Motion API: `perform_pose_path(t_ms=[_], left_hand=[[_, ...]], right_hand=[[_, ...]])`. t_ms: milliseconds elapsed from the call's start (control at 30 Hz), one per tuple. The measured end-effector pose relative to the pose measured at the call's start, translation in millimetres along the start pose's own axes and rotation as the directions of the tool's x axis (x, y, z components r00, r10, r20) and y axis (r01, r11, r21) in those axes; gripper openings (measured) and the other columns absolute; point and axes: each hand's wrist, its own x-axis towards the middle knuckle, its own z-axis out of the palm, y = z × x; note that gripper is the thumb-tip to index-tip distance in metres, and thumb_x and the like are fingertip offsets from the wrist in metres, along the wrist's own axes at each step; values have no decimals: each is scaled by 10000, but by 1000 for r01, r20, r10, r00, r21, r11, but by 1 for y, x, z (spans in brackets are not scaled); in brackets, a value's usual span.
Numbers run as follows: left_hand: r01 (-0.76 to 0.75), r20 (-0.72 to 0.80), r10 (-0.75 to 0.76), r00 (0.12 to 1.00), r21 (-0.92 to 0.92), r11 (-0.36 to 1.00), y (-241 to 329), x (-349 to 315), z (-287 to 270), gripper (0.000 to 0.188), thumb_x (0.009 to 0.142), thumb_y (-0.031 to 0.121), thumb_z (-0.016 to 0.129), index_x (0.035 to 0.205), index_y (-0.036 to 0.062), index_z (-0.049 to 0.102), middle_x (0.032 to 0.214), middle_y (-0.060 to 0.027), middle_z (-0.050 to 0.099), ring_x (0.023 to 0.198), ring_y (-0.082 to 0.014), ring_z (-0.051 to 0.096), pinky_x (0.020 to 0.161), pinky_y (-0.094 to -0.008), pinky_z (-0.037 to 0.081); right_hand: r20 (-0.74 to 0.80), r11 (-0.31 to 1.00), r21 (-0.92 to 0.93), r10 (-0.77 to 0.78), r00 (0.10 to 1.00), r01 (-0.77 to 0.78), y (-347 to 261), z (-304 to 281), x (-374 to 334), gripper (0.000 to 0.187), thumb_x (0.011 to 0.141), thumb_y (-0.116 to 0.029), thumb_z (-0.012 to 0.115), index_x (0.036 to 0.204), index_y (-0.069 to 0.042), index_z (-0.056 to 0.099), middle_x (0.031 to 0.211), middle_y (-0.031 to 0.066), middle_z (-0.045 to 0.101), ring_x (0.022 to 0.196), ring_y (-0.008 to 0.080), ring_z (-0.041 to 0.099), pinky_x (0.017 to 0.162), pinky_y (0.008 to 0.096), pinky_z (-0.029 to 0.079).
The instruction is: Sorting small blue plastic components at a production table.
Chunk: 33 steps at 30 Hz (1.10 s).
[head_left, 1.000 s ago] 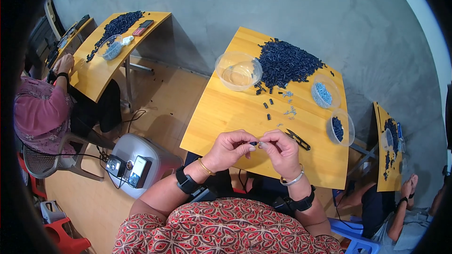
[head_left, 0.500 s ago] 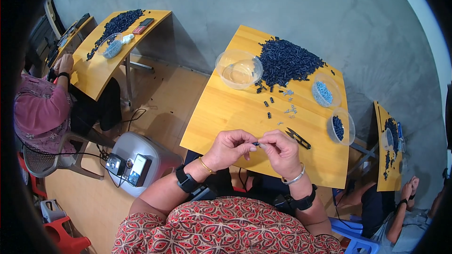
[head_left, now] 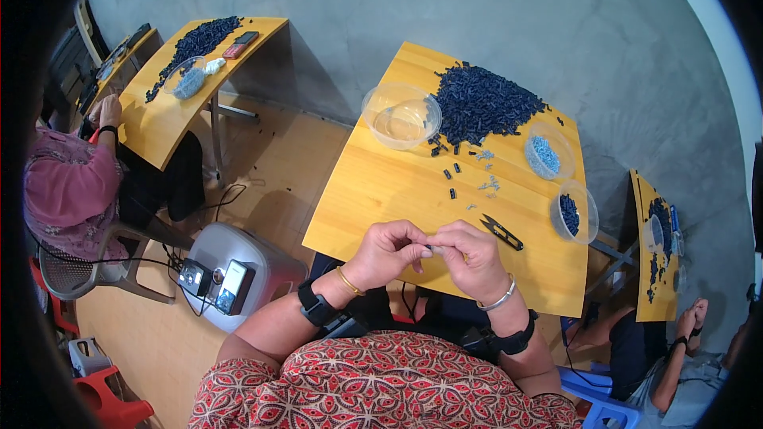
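Above the near edge of the yellow table, my left hand pinches a small dark piece, mostly hidden by the fingers. Against it press the thumb and finger of my right hand; whether they grip a second part is too small to see. A pair of black thread snips lies just beyond my right hand. Farther off are a few loose dark pieces and scattered small light-grey bits. A large heap of dark pieces covers the table's far side.
A clear bowl stands left of the heap. On the right sit a bowl of light-blue bits and a tub of dark pieces. A grey box with devices is at left. Co-workers sit on both sides.
My right hand has shifted slightly left, its fingers closing over the dark piece, which is now less visible. The left hand stays nearly in place.
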Motion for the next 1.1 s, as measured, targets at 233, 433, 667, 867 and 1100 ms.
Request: perform_pose_path(t_ms=[233, 433, 667, 867, 1100], left_hand=[[31, 43, -21, 999, -242, 970, -1, 2, -7, 91, 811, 30, 590, 887, -15, 568, 766, -58, 603, 625, -124, 609, 581, -221, 500], [31, 46, -20, 999, -234, 972, 1, 2, -7, 86, 812, 17, 584, 890, -16, 568, 775, -56, 603, 638, -123, 609, 590, -217, 499], [63, -4, -65, 998, -183, 981, 5, 1, -4, 67, 801, -4, 590, 864, -25, 581, 753, -56, 606, 609, -109, 598, 564, -208, 500], [51, -19, -56, 998, -190, 980, 7, 0, 1, 66, 799, 0, 595, 853, -35, 586, 743, -66, 613, 596, -111, 601, 545, -213, 509], [40, -13, -44, 999, -200, 979, 3, -2, 0, 64, 799, -1, 595, 850, -38, 587, 745, -69, 615, 610, -117, 611, 551, -212, 507]], right_hand=[[-46, 987, 132, 101, 994, -94, 5, -3, -6, 210, 768, 30, 575, 970, -12, 610, 752, 99, 598, 667, 178, 591, 587, 247, 457], [-34, 997, 36, 73, 997, -72, -1, -4, -4, 168, 766, 26, 578, 929, -6, 605, 747, 110, 599, 658, 187, 593, 585, 252, 459], [-41, 979, -153, -139, 989, 132, -3, 0, -1, 205, 726, 74, 556, 913, -6, 583, 764, 131, 588, 661, 264, 587, 574, 297, 468], [-72, 966, -180, -204, 976, 188, 1, 3, -6, 219, 695, 88, 547, 898, 10, 575, 771, 149, 582, 664, 278, 585, 575, 314, 475], [-79, 964, -191, -201, 976, 183, 1, 7, -9, 215, 693, 87, 546, 891, 9, 576, 770, 147, 582, 664, 292, 587, 569, 328, 479]])
